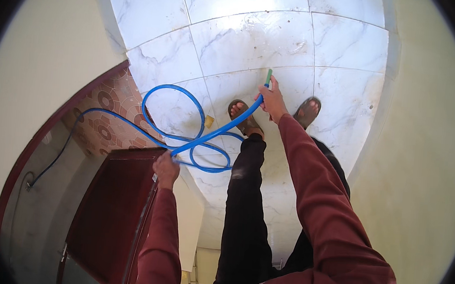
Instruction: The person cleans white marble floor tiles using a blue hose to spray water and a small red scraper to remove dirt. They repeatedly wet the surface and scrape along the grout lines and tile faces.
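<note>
Floor: white marbled tiles (pixel 256 43) fill the upper middle of the view, glossy, with dark specks scattered near the top.
Walls: pale cream wall (pixel 47 53) on the left and another on the right, closing in a narrow passage.
Door: a dark red-brown door (pixel 110 207) stands open at lower left, its top edge right under the left hand; beyond it lies a patch of patterned brown tiles (pixel 106 116).
Person: dark trousers, maroon sleeves, both feet in brown sandals (pixel 243 116) planted on the marble.
Hose: the blue hose (pixel 206 136) loops twice over the floor between the door and the feet, then runs up straight and taut between the two hands; a thinner stretch trails off left over the patterned tiles.
Right hand: right hand (pixel 271 100) stretched out ahead, fingers wrapped tight round the hose just below its end.
Left hand: left hand (pixel 166 168) lower and nearer the door, closed around the hose where the loops cross.
Hose tip: a short green nozzle (pixel 268 77) pokes out above the right hand.
Scrap: a small yellow piece (pixel 208 121) lies on the tile beside the left sandal.
</note>
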The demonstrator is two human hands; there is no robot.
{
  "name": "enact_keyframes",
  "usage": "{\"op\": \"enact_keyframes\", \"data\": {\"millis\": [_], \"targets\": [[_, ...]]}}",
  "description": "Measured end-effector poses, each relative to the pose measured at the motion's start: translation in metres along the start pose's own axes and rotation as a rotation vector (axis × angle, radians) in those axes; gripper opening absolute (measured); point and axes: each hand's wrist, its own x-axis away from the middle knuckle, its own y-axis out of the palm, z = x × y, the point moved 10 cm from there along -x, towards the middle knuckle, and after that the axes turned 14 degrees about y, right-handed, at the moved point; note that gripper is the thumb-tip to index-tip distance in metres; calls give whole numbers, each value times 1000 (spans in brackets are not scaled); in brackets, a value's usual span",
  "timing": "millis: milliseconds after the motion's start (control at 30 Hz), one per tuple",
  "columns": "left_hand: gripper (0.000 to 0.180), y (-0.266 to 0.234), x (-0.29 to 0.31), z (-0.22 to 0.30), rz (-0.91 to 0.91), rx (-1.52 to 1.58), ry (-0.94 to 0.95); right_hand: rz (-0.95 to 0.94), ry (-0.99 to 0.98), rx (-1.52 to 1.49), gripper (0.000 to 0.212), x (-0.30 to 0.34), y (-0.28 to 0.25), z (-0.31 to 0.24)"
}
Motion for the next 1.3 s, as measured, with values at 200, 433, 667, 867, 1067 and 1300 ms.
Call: {"op": "enact_keyframes", "data": {"millis": [200,433,667,867,1067,1300], "targets": [[52,-42,-143,270,272,314,706,135,-188,171,82,-76,44,45],[40,10,-246,266,288,245,509,20,-322,180,72,-132,0,36],[31,11,-302,230,640,203,538,200,-715,154,53,-126,-85,-58],[40,-7,-299,236,814,-99,504,183,-1158,536,17,-128,-8,-74],[43,-25,-291,259,764,797,760,-207,-942,376,16,-145,48,-61],[32,21,-303,266,463,1709,549,-421,-639,394,28,-139,62,-31]]}}
